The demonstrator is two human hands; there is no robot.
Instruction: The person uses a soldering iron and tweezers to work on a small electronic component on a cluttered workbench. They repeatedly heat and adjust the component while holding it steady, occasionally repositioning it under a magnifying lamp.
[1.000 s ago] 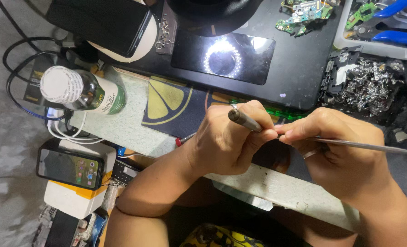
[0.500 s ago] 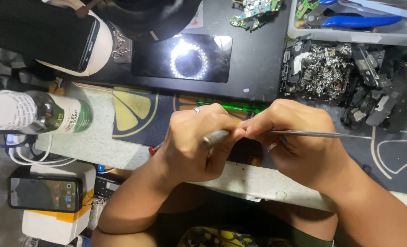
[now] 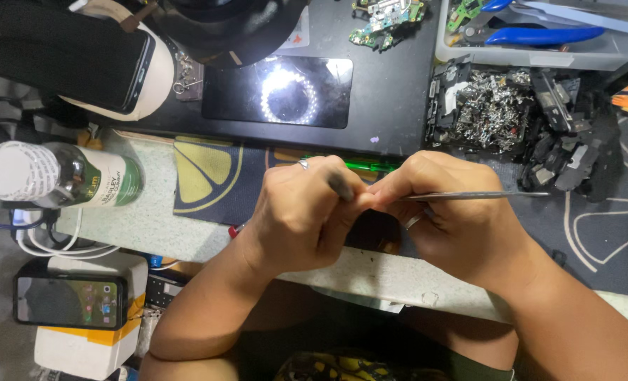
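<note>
Hands pressed together at fingertips above the table (image 3: 152,219) edge. Thin metal tool (image 3: 476,195) is pinched by right hand (image 3: 455,222), shaft pointing right. Left hand (image 3: 303,212) is curled; what it grips is hidden. Bottle (image 3: 60,176) lies well left.

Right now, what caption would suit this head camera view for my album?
Two hands meet over a cluttered bench: right hand holds a thin metal tool, left hand pinched against it.
</note>
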